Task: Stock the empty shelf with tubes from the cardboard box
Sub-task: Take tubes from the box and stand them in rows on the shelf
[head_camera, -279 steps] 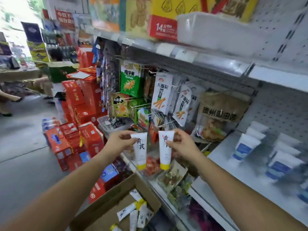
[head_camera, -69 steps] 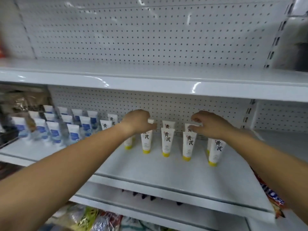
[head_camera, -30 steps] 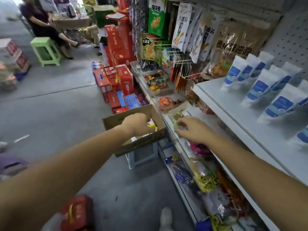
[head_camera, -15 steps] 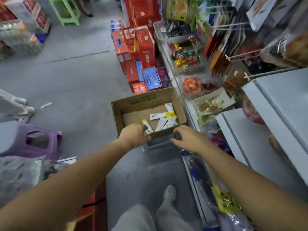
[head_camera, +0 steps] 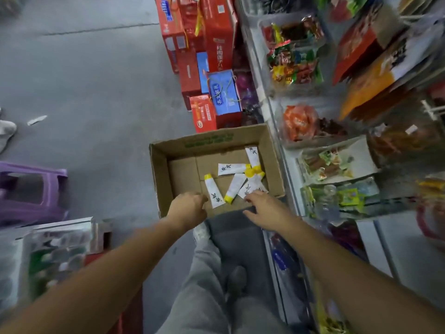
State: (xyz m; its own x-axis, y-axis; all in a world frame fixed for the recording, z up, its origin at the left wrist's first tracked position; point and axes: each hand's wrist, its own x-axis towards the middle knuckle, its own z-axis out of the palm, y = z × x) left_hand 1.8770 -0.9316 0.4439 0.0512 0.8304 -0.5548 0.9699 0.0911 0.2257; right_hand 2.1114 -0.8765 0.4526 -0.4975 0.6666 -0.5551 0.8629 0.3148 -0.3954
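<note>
Grey concrete floor [head_camera: 91, 88] of a shop aisle, seen from above; a run of store shelving [head_camera: 284, 131] occupies the right side, its lower levels holding clear trays of wrapped snacks [head_camera: 295, 66]. Stacked red and blue gift cartons [head_camera: 209, 56] stand on the floor at the top centre, and a purple plastic stool [head_camera: 31, 191] sits at the left edge.

Centre: an open cardboard box [head_camera: 159, 174], raised off the floor on a support that is mostly hidden. Five or so white tubes with yellow caps lie loose on its bottom. One tube [head_camera: 213, 190] lies nearest the left hand, cap pointing away from the viewer; a second tube [head_camera: 234, 188] lies just beside it at a slant, cap toward the viewer; the remainder form a small overlapping cluster [head_camera: 250, 167] toward the right wall of the box.

The left hand [head_camera: 189, 207] reaches over the near wall, fingers curled downward, its fingertips at the lower end of the nearest tube; whether it has closed on the tube cannot be told. The right hand [head_camera: 266, 208] is spread flat, palm down, fingers resting on the lowest tube of the cluster, nothing pinched.

Below the box, the person's grey trouser legs [head_camera: 204, 285] and a shoe [head_camera: 237, 278].
</note>
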